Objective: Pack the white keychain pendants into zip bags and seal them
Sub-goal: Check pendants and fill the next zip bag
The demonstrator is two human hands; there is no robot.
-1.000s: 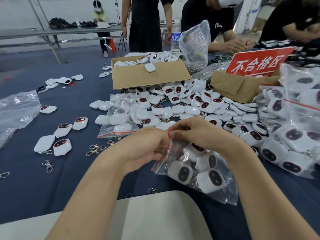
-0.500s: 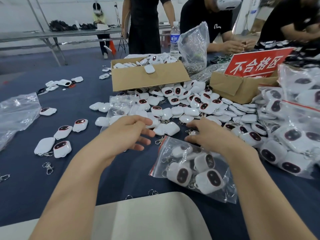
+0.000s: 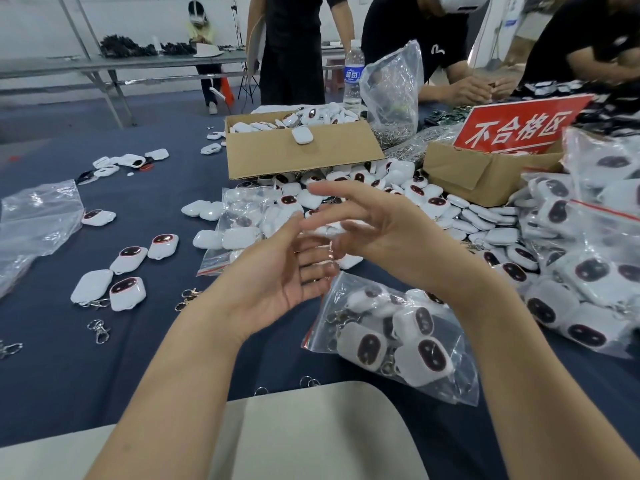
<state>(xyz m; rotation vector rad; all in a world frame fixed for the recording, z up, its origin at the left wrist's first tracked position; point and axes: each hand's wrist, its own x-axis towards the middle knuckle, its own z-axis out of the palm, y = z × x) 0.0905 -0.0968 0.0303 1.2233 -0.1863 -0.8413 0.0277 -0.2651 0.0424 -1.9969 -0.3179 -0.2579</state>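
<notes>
At frame centre, the left hand (image 3: 277,282) and right hand (image 3: 377,233) hover, fingers loosely spread, gripping nothing, above a clear plastic zip bag (image 3: 464,358) holding white rounded keychain pendants (image 3: 367,344).

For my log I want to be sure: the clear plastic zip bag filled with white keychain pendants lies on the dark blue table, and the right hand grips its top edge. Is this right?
Not quite. The head view shows the right hand open and apart from the clear plastic zip bag, gripping nothing; the bag does lie on the dark blue table.
</notes>
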